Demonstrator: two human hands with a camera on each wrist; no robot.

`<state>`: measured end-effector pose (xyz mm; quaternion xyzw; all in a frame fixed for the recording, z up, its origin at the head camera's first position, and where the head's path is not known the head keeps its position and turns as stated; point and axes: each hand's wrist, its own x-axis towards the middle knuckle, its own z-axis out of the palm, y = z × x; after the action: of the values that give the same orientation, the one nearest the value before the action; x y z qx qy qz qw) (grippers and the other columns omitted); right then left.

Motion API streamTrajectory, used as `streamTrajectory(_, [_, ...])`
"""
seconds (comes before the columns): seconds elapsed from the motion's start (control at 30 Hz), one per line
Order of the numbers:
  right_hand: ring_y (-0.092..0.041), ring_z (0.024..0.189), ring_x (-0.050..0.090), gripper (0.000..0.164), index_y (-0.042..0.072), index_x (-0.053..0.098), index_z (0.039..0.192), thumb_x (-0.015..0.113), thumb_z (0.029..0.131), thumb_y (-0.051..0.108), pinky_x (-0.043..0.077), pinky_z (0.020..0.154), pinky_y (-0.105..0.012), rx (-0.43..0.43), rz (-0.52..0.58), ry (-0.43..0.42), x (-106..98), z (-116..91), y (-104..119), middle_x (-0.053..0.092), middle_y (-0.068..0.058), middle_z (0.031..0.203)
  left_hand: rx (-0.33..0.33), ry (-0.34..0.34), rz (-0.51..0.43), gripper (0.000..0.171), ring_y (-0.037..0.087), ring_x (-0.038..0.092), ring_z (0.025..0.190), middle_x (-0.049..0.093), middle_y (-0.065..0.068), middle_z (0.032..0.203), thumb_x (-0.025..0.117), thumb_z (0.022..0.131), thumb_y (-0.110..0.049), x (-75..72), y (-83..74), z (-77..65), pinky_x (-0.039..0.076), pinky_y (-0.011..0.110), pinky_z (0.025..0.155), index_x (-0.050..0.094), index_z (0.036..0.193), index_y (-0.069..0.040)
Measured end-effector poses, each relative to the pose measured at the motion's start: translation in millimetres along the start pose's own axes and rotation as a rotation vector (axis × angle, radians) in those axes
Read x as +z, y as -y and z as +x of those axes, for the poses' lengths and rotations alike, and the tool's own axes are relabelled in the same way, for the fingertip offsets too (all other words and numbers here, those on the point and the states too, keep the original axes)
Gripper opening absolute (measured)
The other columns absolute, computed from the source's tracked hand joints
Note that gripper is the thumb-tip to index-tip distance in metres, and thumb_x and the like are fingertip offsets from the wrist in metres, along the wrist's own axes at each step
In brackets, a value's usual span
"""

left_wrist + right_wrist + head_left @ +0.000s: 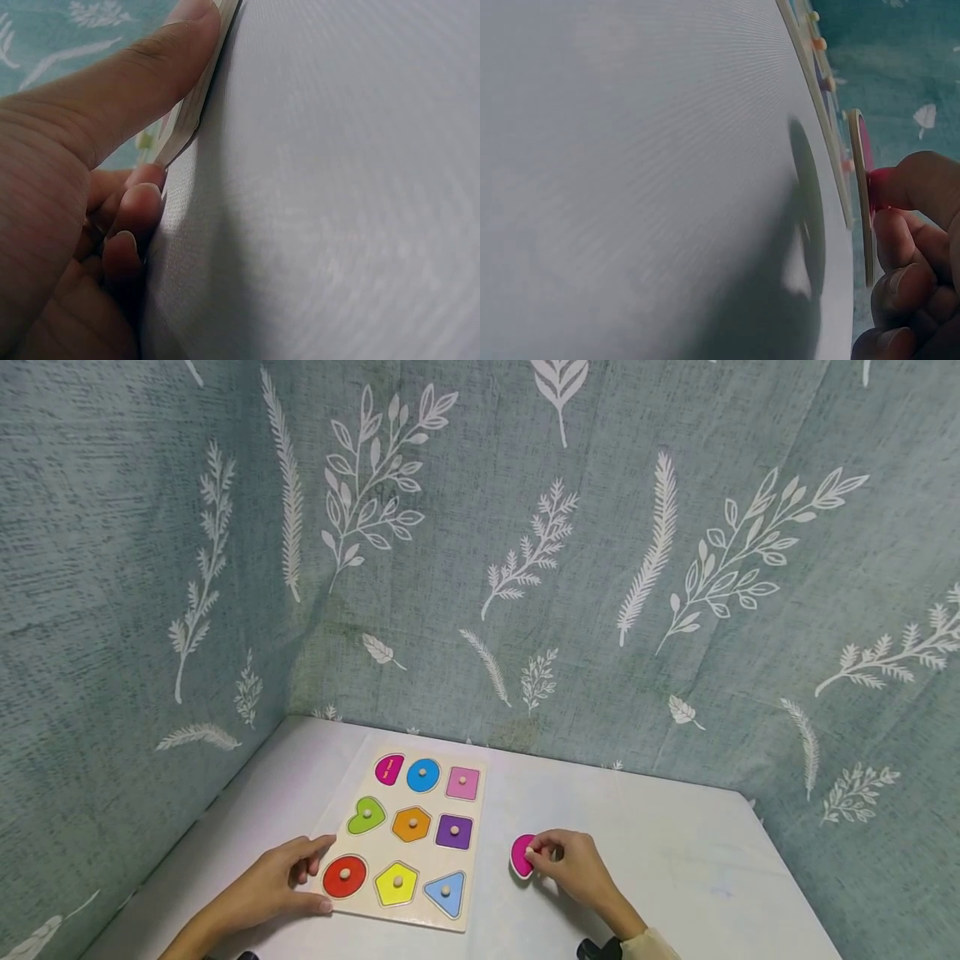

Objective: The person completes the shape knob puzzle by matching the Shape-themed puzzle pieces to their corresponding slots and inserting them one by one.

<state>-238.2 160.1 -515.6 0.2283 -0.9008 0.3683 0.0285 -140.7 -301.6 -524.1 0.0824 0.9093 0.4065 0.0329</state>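
A wooden shape puzzle board (431, 843) lies on the white table, with knobbed pieces in several of its recesses. My left hand (281, 881) is at its near left corner; the thumb rests against the near edge and the index fingertip is at the left edge. In the left wrist view that thumb (142, 82) lies along the board's side, the other fingers bent beneath. Right of the board, my right hand (573, 868) pinches the knob of a pink half-round piece (521, 857). The right wrist view shows this piece (861, 195) raised over the table, its shadow below.
At the board's far left, a half-round recess (389, 769) shows a pink printed floor without a knob. Leaf-patterned cloth walls (480, 568) stand behind and beside the white table (675, 860). Dark wrist devices (598, 949) show at the lower frame edge.
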Motion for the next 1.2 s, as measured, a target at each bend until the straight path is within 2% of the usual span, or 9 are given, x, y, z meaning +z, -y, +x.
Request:
streamTrajectory(0.57, [-0.003,0.066,0.05,0.008,0.02,0.074,0.087,0.082,0.089,0.022,0.043,0.06,-0.023,-0.034,0.038,0.014,9.2,18.6,12.3,0.056,0.014,0.068,-0.049,-0.003,-0.011,0.098,0.012,0.047,0.079,0.049,0.001,0.089,0.099,0.063,-0.035,1.3,-3.1,-1.0,0.044,0.024,0.066,0.056,0.14,0.008])
streamTrajectory(0.7, [-0.003,0.065,0.05,0.008,0.02,0.074,0.088,0.082,0.089,0.022,0.044,0.06,-0.023,-0.053,0.053,0.016,11.8,23.7,16.6,0.057,0.014,0.068,-0.034,-0.004,-0.015,0.098,0.011,0.047,0.079,0.049,0.001,0.089,0.099,0.063,-0.035,0.8,-2.8,-0.9,0.044,0.024,0.065,0.055,0.14,0.008])
streamTrajectory(0.9, [-0.002,0.063,0.049,0.006,0.02,0.075,0.089,0.08,0.091,0.02,0.042,0.059,-0.022,-0.103,0.065,0.026,14.7,32.1,23.9,0.057,0.015,0.068,0.023,-0.006,-0.027,0.095,0.008,0.047,0.08,0.049,0.001,0.09,0.097,0.067,-0.035,0.5,-0.7,-1.6,0.044,0.024,0.066,0.055,0.14,0.008])
streamTrajectory(1.2, [-0.002,0.063,0.049,0.005,0.019,0.075,0.09,0.08,0.091,0.021,0.043,0.059,-0.023,-0.142,0.057,0.029,22.6,45.0,31.2,0.057,0.015,0.069,0.045,-0.001,-0.036,0.092,0.008,0.046,0.079,0.049,0.002,0.09,0.097,0.069,-0.031,0.1,-0.9,-3.3,0.043,0.024,0.065,0.055,0.14,0.009])
